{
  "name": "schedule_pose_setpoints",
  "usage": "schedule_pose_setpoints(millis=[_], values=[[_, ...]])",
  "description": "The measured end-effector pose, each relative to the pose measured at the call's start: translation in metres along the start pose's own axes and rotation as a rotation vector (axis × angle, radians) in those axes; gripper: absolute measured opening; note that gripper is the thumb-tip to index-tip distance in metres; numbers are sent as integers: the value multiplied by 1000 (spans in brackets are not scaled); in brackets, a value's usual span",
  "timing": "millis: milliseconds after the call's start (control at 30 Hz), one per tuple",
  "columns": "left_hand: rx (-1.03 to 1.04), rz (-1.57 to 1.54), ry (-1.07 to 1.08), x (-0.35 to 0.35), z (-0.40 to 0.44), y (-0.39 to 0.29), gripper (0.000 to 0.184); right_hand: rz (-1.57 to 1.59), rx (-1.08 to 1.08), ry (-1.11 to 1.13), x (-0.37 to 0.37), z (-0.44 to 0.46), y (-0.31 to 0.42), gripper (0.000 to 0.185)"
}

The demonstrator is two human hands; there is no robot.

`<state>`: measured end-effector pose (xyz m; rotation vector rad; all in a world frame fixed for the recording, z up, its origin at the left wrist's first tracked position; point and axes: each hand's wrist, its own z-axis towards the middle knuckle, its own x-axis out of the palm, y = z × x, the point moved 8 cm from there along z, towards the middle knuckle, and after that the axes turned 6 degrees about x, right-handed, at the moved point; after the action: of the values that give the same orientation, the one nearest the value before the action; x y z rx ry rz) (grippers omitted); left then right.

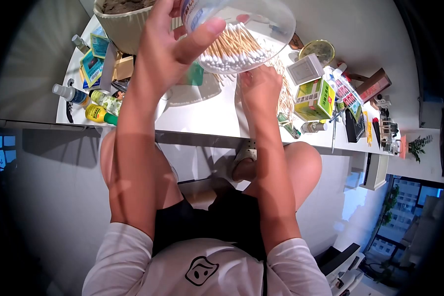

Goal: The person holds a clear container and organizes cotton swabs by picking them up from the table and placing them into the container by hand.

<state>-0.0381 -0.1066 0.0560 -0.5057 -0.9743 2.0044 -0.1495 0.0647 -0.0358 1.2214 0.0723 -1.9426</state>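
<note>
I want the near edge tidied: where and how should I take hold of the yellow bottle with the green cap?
Probably around its rounded yellow body, from above and the near edge. It appears to lie on its side, a patterned bottle close along its far side, and its green cap points towards the left forearm.

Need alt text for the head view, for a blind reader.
A left hand holds a clear tub of cotton swabs above a white table; the right hand is near loose swabs. Bottles and boxes crowd the table.
</note>
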Motion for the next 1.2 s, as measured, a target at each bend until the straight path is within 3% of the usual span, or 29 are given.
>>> schedule_pose_setpoints(millis=[167,500,633,700,767,900,933,1000,1100,1200], values=[[-14,-9,-22,-1,1,-1,67,-144,-49,-3,1,-1,5,4],[-14,-3,-31,-3,0,-6,71,-49,29,22,-28,7,10,4],[4,22,-26,-2,2,-8,69,55,105,-236,-95,22,6,7],[-71,-176,-98,2,5,-10,82,125,36,-424,-138,23,6,10],[-43,-218,-87,2,3,-17,80,211,87,-556,-180,16,19,13],[-59,-190,-109,1,5,-16,76,461,-50,-656,-203,4,33,23],[-57,-192,-107,-2,5,-10,76,290,-227,-620,-195,8,57,23],[9,19,-45,-6,0,-2,67,57,-379,-483,-163,15,91,24],[40,8,-42,1,0,-7,65,-2,-334,-390,-135,13,106,20],[22,99,-4,-4,-1,-4,67,431,18,-554,-139,7,49,13]])
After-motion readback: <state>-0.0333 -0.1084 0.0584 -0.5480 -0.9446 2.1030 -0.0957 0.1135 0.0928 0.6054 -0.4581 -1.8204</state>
